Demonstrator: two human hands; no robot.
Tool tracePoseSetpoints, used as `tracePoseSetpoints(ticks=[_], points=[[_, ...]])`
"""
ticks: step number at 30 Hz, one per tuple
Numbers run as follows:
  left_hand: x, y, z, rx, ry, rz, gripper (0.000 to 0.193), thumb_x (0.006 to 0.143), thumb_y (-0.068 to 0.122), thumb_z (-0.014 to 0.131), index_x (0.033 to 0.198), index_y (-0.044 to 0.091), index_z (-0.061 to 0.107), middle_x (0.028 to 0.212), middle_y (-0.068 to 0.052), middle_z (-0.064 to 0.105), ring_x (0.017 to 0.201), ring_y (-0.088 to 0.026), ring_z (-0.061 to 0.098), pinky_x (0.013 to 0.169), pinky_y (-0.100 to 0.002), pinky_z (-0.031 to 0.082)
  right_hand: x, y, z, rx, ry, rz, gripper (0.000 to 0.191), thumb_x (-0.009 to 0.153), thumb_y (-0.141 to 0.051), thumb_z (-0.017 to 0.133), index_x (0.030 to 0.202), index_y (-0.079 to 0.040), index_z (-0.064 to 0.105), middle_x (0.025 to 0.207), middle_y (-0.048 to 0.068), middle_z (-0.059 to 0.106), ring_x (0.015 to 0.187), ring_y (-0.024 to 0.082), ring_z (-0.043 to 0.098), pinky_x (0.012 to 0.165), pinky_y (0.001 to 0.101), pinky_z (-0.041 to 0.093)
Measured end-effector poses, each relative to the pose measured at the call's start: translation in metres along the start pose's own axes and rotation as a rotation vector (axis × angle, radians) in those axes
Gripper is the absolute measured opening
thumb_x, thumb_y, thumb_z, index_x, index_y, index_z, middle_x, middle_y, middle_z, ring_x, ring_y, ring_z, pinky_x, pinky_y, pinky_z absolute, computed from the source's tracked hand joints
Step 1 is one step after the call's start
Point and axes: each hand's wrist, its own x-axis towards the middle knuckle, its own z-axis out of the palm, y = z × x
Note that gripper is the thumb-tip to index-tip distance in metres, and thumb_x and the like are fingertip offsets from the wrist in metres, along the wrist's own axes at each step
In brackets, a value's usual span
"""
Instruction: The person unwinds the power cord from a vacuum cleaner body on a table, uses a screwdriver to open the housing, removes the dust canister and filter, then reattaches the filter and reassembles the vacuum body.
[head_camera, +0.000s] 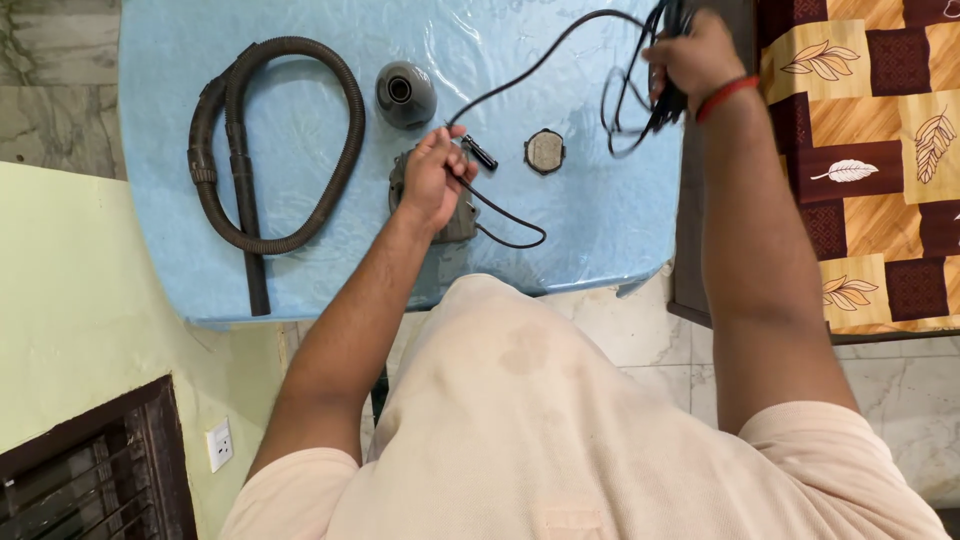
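Note:
My left hand (436, 175) grips a black power cord (520, 75) near its strain-relief end, on top of a grey machine body (455, 222) that lies on the light blue table (300, 60). My right hand (692, 58), with a red band at the wrist, is raised at the table's far right and closed on gathered loops of the same cord (625, 110). The cord runs in an arc between both hands, and a loose loop (515, 235) lies near the table's front edge.
A dark corrugated hose with a rigid tube (240, 150) lies coiled on the table's left. A grey cone-shaped part (405, 93) and a small round filter cap (545, 151) sit near the middle. A patterned cloth (880, 150) covers furniture on the right. A wall socket (219, 444) is lower left.

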Motion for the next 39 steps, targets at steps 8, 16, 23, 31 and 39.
tracePoseSetpoints(ticks=[8, 16, 23, 31, 39], points=[[0.045, -0.054, 0.059, 0.273, 0.331, -0.162, 0.031, 0.103, 0.021, 0.047, 0.13, 0.006, 0.049, 0.092, -0.007, 0.068, 0.081, -0.02, 0.068, 0.077, -0.038, 0.059, -0.079, 0.006, 0.085, 0.512, -0.204, -0.007, 0.019, 0.106, -0.022, 0.066, 0.097, -0.009, 0.056, 0.077, 0.003, 0.059, 0.068, 0.014, 0.06, 0.062, 0.0343, 0.056], [0.039, -0.109, 0.1, 0.869, 0.018, -0.029, 0.033, 0.107, 0.02, 0.046, 0.124, 0.001, 0.067, 0.109, -0.007, 0.075, 0.101, -0.017, 0.068, 0.087, -0.032, 0.054, -0.092, 0.017, 0.116, 0.147, -0.037, -0.346, 0.022, 0.095, -0.005, 0.078, 0.097, -0.003, 0.057, 0.108, 0.006, 0.073, 0.094, 0.012, 0.067, 0.081, 0.0296, 0.058], [-0.001, -0.096, 0.077, 1.1, -0.215, 0.172, 0.029, 0.098, 0.011, 0.063, 0.126, 0.007, 0.068, 0.122, -0.01, 0.072, 0.11, -0.02, 0.067, 0.089, -0.032, 0.055, -0.071, 0.042, 0.079, -0.367, 0.255, -0.252, 0.028, 0.086, -0.003, 0.084, 0.091, -0.002, 0.057, 0.087, 0.013, 0.068, 0.081, 0.028, 0.068, 0.074, 0.0405, 0.055], [-0.028, -0.026, -0.017, 1.28, 0.435, 0.345, 0.016, 0.094, 0.009, 0.068, 0.108, 0.009, 0.074, 0.103, -0.007, 0.076, 0.092, -0.02, 0.073, 0.085, -0.033, 0.058, -0.065, 0.095, 0.043, -0.972, 0.126, -0.751, 0.022, 0.088, 0.008, 0.064, 0.108, 0.002, 0.062, 0.129, 0.02, 0.055, 0.107, 0.037, 0.061, 0.091, 0.0462, 0.054], [-0.069, -0.003, -0.051, 1.677, 0.846, 0.314, 0.056, 0.084, 0.025, 0.08, 0.129, 0.004, 0.056, 0.129, -0.019, 0.056, 0.12, -0.039, 0.052, 0.096, -0.047, 0.041, -0.087, 0.126, 0.021, -1.147, -0.032, -0.864, 0.026, 0.082, 0.004, 0.06, 0.107, -0.002, 0.064, 0.129, 0.019, 0.06, 0.103, 0.034, 0.063, 0.091, 0.0443, 0.051]])
